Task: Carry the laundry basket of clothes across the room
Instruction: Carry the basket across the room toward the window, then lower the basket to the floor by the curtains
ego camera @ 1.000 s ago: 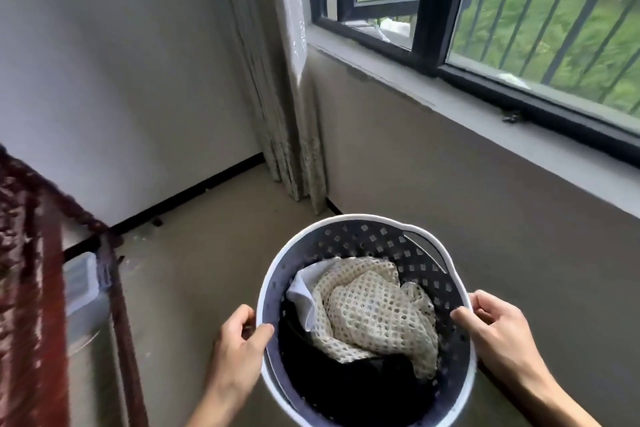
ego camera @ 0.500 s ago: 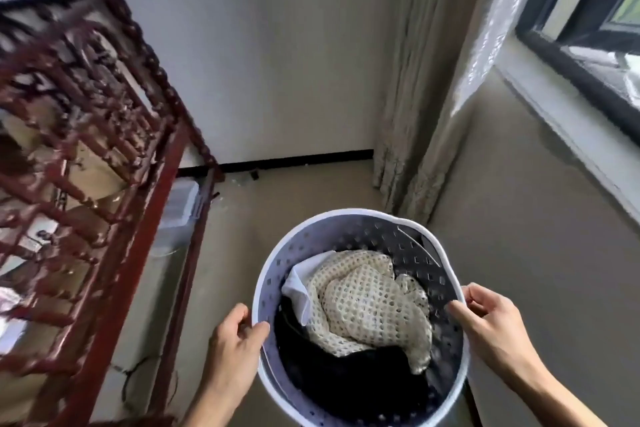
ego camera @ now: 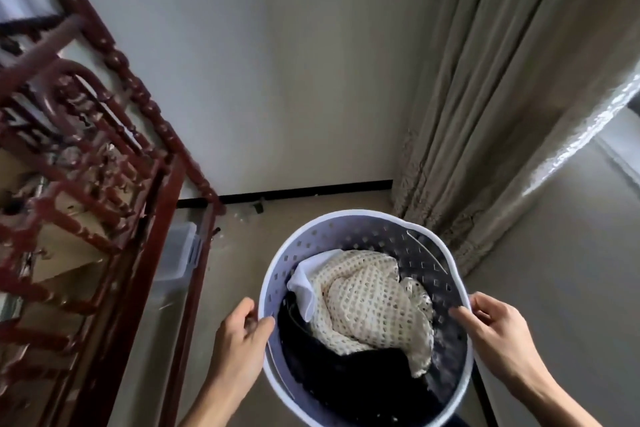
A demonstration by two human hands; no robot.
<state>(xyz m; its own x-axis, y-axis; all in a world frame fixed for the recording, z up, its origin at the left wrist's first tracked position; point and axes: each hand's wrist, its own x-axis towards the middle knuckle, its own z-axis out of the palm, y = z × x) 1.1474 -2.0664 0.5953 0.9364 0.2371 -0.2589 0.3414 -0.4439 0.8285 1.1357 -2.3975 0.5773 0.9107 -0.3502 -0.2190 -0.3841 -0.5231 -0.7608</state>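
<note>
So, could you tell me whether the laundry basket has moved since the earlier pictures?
Yes: the laundry basket has swung left, away from the window toward the red wooden rack.

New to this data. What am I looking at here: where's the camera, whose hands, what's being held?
There is no robot here: a person wears one wide-angle camera on the head, looking forward and down, so the picture bends at its edges. The two bare arms that come in from the bottom are the wearer's own. The left hand and right hand each grip the rim on opposite sides of a round perforated basket, held up off the floor. In it lie a cream knit, a white cloth and dark clothes. On the left stands dark red carved furniture with a clear plastic bin beneath it; on the right hangs a curtain.
</note>
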